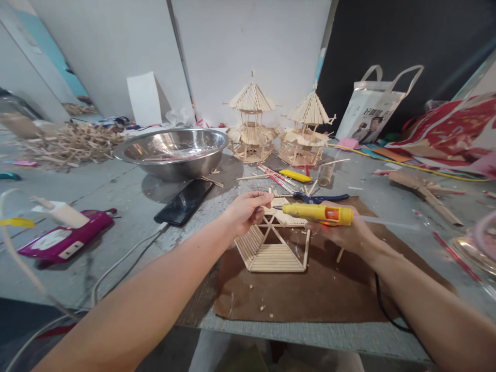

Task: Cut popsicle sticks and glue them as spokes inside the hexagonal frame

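Note:
A half-built hexagonal roof of thin wooden sticks lies on a brown mat at the table's front. My left hand is closed in a pinch on a small wooden stick just above the roof's far edge. My right hand grips a yellow glue gun, held level with its nozzle pointing left toward the pinched stick. A clear glue rod sticks out of the gun's back end to the right.
Two finished stick pavilions stand at the back, beside a steel bowl. A black phone, a magenta device, a heap of sticks, blue-handled scissors, a yellow knife and bags lie around.

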